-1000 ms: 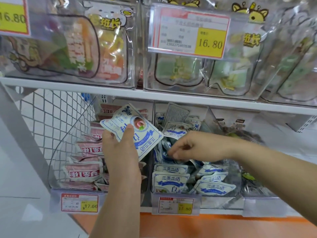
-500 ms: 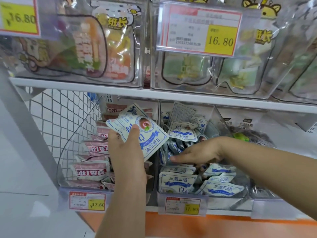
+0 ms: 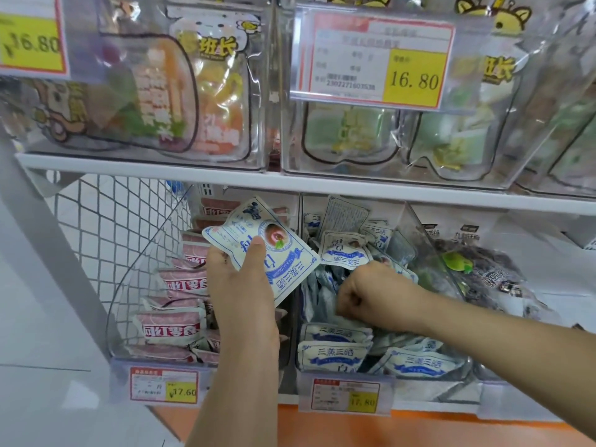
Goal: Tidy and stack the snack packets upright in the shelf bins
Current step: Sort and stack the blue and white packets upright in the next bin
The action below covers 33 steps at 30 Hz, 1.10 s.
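We hold a white-and-blue plastic snack packet (image 3: 271, 253) in our left grip (image 3: 240, 285) before the clear plastic middle bin (image 3: 435, 387), where our right grip (image 3: 364, 295), curled and unreadable among the loose packets, may topple the leaning white packets (image 3: 343, 253).

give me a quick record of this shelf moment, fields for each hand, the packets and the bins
holding: left hand grips one blue-and-white packet, tilted, thumb on its face
reaching: right hand, fingers curled among the loose packets in the middle bin; whether it holds one is hidden
middle bin state: jumbled, few upright
left bin: pink packets, piled unevenly
right of middle: dark packets
tags: 17.60 tag, 17.80 tag
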Each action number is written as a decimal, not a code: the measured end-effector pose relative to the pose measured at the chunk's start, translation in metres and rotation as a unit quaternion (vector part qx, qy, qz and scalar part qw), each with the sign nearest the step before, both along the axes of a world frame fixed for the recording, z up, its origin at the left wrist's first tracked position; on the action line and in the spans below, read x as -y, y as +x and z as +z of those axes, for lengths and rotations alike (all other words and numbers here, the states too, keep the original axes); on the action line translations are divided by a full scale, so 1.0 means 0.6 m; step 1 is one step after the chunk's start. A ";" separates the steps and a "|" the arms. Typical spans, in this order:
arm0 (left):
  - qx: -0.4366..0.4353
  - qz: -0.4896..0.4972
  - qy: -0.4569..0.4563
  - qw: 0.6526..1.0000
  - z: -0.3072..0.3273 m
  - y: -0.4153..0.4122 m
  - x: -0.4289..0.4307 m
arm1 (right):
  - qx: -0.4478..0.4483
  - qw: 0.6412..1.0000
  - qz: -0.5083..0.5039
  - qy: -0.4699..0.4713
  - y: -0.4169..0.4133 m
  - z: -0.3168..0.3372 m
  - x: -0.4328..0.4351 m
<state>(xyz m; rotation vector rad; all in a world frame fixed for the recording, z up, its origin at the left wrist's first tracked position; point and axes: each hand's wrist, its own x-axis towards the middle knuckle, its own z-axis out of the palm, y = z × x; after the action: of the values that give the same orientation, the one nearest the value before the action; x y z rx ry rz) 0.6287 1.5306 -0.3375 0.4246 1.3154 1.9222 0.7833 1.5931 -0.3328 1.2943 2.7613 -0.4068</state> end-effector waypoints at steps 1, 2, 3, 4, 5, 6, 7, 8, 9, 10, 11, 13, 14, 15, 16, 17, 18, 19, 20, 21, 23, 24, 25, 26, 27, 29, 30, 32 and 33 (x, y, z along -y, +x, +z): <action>0.000 0.000 0.002 1.000 0.001 0.000 0.000 | -0.016 0.999 -0.008 0.030 0.005 0.004 0.001; -0.001 0.001 0.003 1.000 0.000 0.000 0.001 | -0.029 0.998 -0.011 0.055 0.011 0.004 0.003; -0.002 0.002 0.003 1.000 0.000 0.000 0.002 | -0.044 0.996 -0.010 0.083 0.015 0.005 0.009; -0.001 0.002 0.003 1.000 0.000 0.000 0.001 | -0.061 0.992 -0.008 0.112 0.021 0.006 0.015; 0.000 0.003 0.004 1.000 0.000 -0.001 0.001 | -0.086 0.986 -0.006 0.144 0.028 0.006 0.021; 0.000 0.004 0.005 1.000 -0.001 -0.001 0.001 | -0.117 0.978 -0.005 0.172 0.037 0.007 0.025; -0.001 0.005 0.005 1.000 0.000 0.000 0.001 | -0.156 0.968 -0.007 0.196 0.048 0.010 0.028; -0.003 0.006 0.007 1.000 0.000 0.000 0.001 | -0.196 0.956 -0.013 0.218 0.057 0.013 0.030; -0.005 0.007 0.012 1.000 0.000 0.001 0.001 | -0.236 0.942 -0.020 0.238 0.064 0.015 0.031; -0.004 0.008 0.018 1.000 0.000 0.002 0.001 | -0.275 0.926 -0.030 0.256 0.070 0.017 0.032; -0.004 0.007 0.021 1.000 0.000 0.004 0.002 | -0.309 0.911 -0.047 0.269 0.073 0.018 0.032; -0.001 0.006 0.026 1.000 0.002 0.006 0.003 | -0.345 0.891 -0.105 0.276 0.078 0.016 0.028; -0.001 0.006 0.028 1.000 0.002 0.007 0.002 | -0.349 0.886 -0.143 0.268 0.079 0.015 0.022; -0.003 0.005 0.028 1.000 0.002 0.008 0.002 | -0.343 0.887 -0.179 0.250 0.080 0.015 0.013; -0.004 0.003 0.027 1.000 0.000 0.008 0.001 | -0.320 0.895 -0.208 0.229 0.081 0.016 0.002; -0.004 0.002 0.027 1.000 -0.001 0.008 0.001 | -0.282 0.909 -0.222 0.212 0.082 0.017 -0.007; -0.004 0.002 0.026 1.000 -0.003 0.008 0.001 | -0.236 0.924 -0.228 0.196 0.082 0.017 -0.015; -0.006 0.002 0.022 1.000 -0.004 0.007 0.001 | -0.197 0.936 -0.231 0.179 0.082 0.017 -0.020; -0.008 0.003 0.017 1.000 -0.005 0.007 0.000 | -0.175 0.944 -0.228 0.165 0.079 0.019 -0.019; -0.007 0.003 0.015 1.000 -0.005 0.005 0.000 | -0.174 0.947 -0.214 0.163 0.075 0.020 -0.014; -0.004 0.004 0.020 1.000 -0.005 0.004 0.000 | -0.195 0.952 -0.141 0.189 0.061 0.026 -0.001; -0.006 0.005 0.019 1.000 -0.005 0.004 -0.001 | -0.207 0.956 -0.102 0.184 0.051 0.030 0.006; -0.007 0.006 0.020 1.000 -0.003 0.004 0.000 | -0.222 0.961 -0.074 0.148 0.040 0.036 0.012; -0.006 0.007 0.021 1.000 -0.003 0.004 0.000 | -0.235 0.966 -0.062 0.087 0.028 0.042 0.016; -0.004 0.008 0.023 1.000 -0.001 0.004 0.001 | -0.236 0.970 -0.060 0.020 0.014 0.047 0.020; -0.001 0.013 0.025 1.000 0.000 0.003 0.002 | -0.189 0.978 -0.056 -0.062 -0.013 0.046 0.021; 0.001 0.016 0.027 1.000 0.000 0.003 0.003 | -0.154 0.983 -0.057 -0.080 -0.027 0.041 0.021; 0.007 0.019 0.031 0.999 0.002 0.001 0.003 | -0.084 0.989 -0.064 -0.100 -0.047 0.027 0.017; 0.009 0.019 0.033 0.999 0.003 0.000 0.004 | -0.050 0.990 -0.070 -0.111 -0.054 0.020 0.015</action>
<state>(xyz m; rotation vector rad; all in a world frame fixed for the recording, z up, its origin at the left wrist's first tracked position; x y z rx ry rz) 0.6288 1.5284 -0.3356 0.4170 1.2600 2.0008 0.7512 1.5840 -0.3206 1.4497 2.6168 -0.7855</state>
